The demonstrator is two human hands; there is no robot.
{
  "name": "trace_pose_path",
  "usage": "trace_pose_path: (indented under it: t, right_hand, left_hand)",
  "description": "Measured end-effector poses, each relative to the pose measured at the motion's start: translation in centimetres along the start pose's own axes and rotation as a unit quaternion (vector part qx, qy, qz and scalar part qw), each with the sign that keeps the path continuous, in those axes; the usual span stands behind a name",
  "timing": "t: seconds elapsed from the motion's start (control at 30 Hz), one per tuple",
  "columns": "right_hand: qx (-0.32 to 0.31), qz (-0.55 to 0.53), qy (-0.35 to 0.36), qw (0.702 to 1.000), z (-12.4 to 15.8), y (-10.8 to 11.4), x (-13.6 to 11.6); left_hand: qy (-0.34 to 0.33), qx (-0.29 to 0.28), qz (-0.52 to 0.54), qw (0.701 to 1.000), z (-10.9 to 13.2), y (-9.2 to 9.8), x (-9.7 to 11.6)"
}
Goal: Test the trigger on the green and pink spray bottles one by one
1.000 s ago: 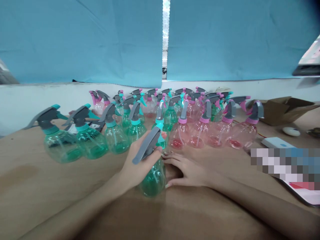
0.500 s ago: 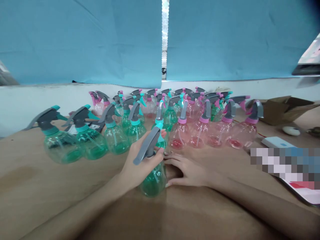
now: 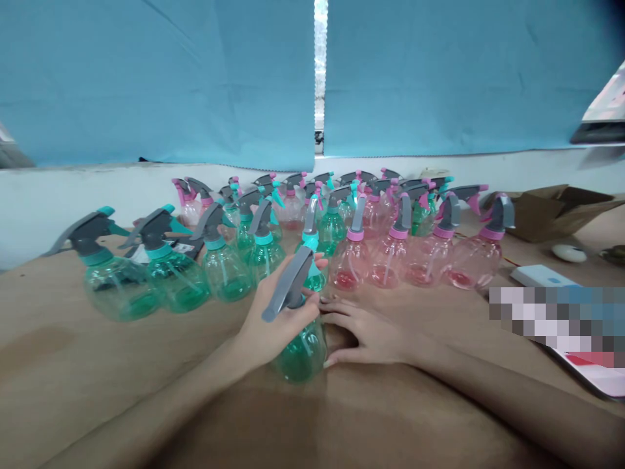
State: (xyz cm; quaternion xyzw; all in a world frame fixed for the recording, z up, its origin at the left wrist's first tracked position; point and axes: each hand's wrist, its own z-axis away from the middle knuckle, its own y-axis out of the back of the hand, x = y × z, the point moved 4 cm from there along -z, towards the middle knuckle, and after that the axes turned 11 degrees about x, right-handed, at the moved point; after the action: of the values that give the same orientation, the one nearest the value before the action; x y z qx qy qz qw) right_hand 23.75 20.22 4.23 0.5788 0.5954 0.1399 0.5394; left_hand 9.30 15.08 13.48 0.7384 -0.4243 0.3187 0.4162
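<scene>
My left hand [image 3: 273,309] is wrapped round the neck of a green spray bottle [image 3: 301,355] with a grey and turquoise trigger head. The bottle stands close in front of me, slightly tilted, with its head slanting toward the lower left. Just to its right, my right hand [image 3: 366,332] rests low by the table, fingers stretched and thumb apart. Its fingertips come near the bottle's side; whether they touch it I cannot tell. Behind my hands is a row of green spray bottles [image 3: 228,273] on the left and pink spray bottles [image 3: 349,264] on the right.
More spray bottles crowd the rear of the wooden table [image 3: 122,378]. An open cardboard box [image 3: 551,212] sits at the back right, with a white rounded object [image 3: 569,254] before it. A white box [image 3: 544,276] lies near a blurred-out flat item. Blue curtains [image 3: 161,85] hang behind.
Almost nothing differs. My left hand keeps hold of the green spray bottle, and my right hand stays beside it; the view has shifted very slightly.
</scene>
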Motion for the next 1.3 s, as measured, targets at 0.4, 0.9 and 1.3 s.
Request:
trace_pose_path:
  t: [0.4,0.9,1.3]
  right_hand:
    - [-0.011,-0.002,-0.002,1.000,0.1,0.0,0.1]
    - [-0.001,-0.006,0.005,1.000,0.1,0.0,0.1]
    - [0.001,-0.002,-0.004,1.000,0.1,0.1,0.2]
  left_hand:
    - [-0.015,-0.004,-0.002,1.000,-0.1,0.0,-0.2]
    - [-0.008,0.006,-0.018,1.000,0.0,0.0,0.0]
    - [-0.013,-0.007,-0.048,0.999,-0.1,0.3,0.7]
